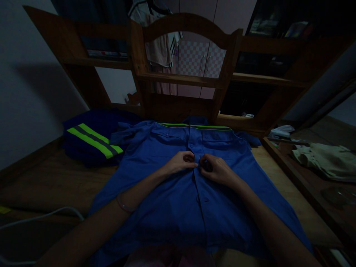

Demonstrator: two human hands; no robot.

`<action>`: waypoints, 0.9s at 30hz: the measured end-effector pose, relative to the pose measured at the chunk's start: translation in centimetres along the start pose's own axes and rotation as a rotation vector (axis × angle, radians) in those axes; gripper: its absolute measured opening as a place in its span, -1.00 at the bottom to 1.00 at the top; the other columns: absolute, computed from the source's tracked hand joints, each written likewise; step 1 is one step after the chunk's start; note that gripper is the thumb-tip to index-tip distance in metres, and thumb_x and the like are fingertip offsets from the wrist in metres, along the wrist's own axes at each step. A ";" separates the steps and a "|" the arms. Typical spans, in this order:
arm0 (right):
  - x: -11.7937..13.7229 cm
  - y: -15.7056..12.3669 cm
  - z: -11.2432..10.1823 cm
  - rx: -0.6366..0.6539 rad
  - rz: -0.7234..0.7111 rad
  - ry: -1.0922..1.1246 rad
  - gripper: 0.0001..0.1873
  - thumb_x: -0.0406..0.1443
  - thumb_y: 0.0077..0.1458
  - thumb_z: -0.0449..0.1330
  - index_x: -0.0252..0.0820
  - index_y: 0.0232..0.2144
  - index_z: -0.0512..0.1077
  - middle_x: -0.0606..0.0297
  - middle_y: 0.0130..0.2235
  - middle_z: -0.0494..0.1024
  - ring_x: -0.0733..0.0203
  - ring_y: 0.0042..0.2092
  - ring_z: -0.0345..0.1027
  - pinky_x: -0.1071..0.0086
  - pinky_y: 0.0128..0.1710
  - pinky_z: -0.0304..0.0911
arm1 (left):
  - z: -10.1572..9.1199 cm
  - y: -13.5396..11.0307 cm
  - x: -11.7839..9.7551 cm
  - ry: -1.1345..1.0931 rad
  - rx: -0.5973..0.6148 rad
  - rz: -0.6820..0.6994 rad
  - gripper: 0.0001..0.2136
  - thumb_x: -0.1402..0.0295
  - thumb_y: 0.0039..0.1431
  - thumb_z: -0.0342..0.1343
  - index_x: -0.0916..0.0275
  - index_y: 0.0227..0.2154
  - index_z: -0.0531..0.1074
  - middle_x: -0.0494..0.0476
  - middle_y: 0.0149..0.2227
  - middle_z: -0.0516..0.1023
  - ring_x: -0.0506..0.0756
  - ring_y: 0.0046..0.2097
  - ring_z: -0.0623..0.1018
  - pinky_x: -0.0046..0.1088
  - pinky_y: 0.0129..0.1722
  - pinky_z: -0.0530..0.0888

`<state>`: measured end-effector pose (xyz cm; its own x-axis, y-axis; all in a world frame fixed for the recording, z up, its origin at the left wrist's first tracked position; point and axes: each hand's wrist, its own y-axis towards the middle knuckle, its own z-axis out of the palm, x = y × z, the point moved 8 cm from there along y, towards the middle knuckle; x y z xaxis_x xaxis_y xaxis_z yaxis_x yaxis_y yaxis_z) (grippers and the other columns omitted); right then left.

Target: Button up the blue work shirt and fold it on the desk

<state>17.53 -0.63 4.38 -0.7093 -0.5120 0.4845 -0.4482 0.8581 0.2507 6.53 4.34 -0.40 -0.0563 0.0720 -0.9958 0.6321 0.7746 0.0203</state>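
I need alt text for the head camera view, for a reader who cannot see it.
Both hands, left hand and right hand, pinch the front placket of a blue shirt spread flat on a wooden surface. A folded blue garment with yellow-green stripes lies to the left in a dim room.

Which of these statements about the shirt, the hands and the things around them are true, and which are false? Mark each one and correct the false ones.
1. The blue shirt lies spread flat on a wooden surface. True.
2. Both hands meet at the shirt's front opening. True: the left hand and right hand pinch the placket at mid-chest.
3. The folded garment with yellow-green stripes lies to the right of the shirt. False: it lies to the left.
4. The left wrist is bare. False: it wears a thin bracelet.
5. A pale garment lies far right, apart from the shirt. True.
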 end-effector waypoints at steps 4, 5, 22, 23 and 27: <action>0.3 -0.1 0.1 0.001 -0.016 0.012 -0.82 -0.33 -0.01 0.15 -0.16 -0.28 0.31 0.36 -0.41 0.40 0.33 -0.44 0.26 0.48 -0.45 0.06 | 0.2 -0.1 -0.4 -0.007 0.004 0.013 -0.64 0.25 -0.19 0.30 0.33 -0.39 0.31 0.01 -0.45 0.39 -0.03 -0.39 0.42 -0.55 -0.40 0.33; 0.3 -0.1 0.1 0.002 -0.018 0.014 -0.83 -0.33 -0.01 0.15 -0.16 -0.28 0.31 0.36 -0.41 0.40 0.33 -0.44 0.25 0.48 -0.45 0.06 | 0.2 -0.1 -0.4 0.000 0.004 0.019 -0.64 0.25 -0.19 0.30 0.33 -0.40 0.31 0.01 -0.45 0.38 -0.03 -0.39 0.42 -0.55 -0.40 0.33; 0.0 -0.1 0.2 -0.005 -0.018 -0.012 -0.86 -0.32 0.01 0.15 -0.19 -0.30 0.35 0.36 -0.42 0.42 0.35 -0.44 0.27 0.51 -0.46 0.05 | 0.1 0.2 0.3 0.010 0.044 0.017 -0.70 0.34 -0.13 0.26 0.35 -0.32 0.36 0.13 -0.33 0.48 0.03 -0.30 0.49 -0.47 -0.28 0.39; 0.0 0.0 0.2 -0.006 -0.016 -0.017 -0.86 -0.33 0.01 0.15 -0.19 -0.30 0.36 0.36 -0.42 0.42 0.35 -0.45 0.27 0.51 -0.46 0.05 | 0.1 0.2 0.2 0.018 0.037 0.022 -0.70 0.35 -0.13 0.26 0.35 -0.32 0.36 0.13 -0.33 0.48 0.03 -0.30 0.49 -0.47 -0.27 0.39; -0.1 0.0 0.3 -0.017 -0.015 -0.034 -0.86 -0.34 0.00 0.15 -0.19 -0.30 0.36 0.36 -0.42 0.41 0.36 -0.45 0.26 0.52 -0.46 0.04 | 0.1 0.1 -0.2 0.029 0.029 0.036 -0.71 0.38 -0.14 0.25 0.36 -0.33 0.35 0.13 -0.33 0.48 0.01 -0.30 0.48 -0.48 -0.26 0.38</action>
<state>17.43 -0.59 4.11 -0.7210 -0.5253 0.4519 -0.4493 0.8509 0.2722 6.71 4.34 -0.23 -0.0553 0.1179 -0.9915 0.6563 0.7526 0.0529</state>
